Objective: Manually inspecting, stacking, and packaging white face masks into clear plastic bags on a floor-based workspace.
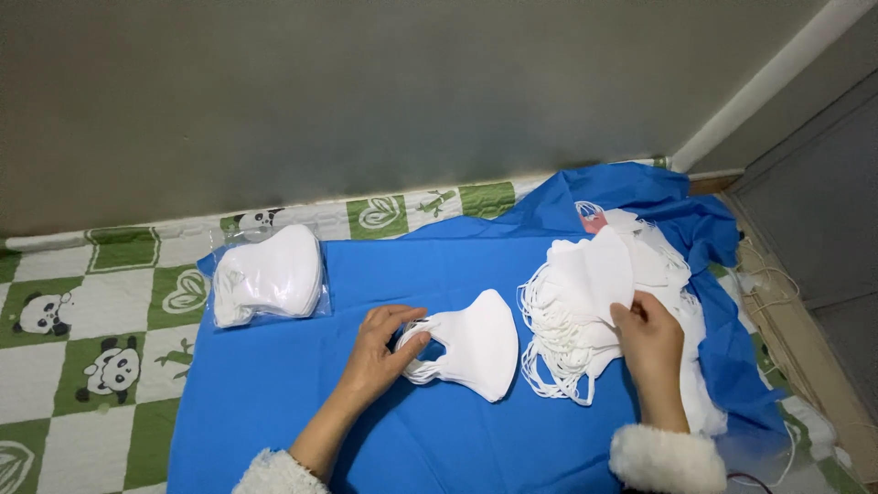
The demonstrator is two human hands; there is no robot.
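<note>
Left hand (380,352) pinches ear loops of small stack of white face masks (476,346) at cloth centre, right hand (651,343) grips loose mask heap (594,302) at 3 o'clock; likely light, floppy, best held by loops.

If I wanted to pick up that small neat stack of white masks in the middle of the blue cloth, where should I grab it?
Probably at the ear-loop end of the small stack of masks, coming from its left, where the left hand already pinches the loops. The stack lies flat with the loops bunched at that end, so fingers can likely close around all layers together. The rounded right end is wide and smooth, offering less to grip.
</note>
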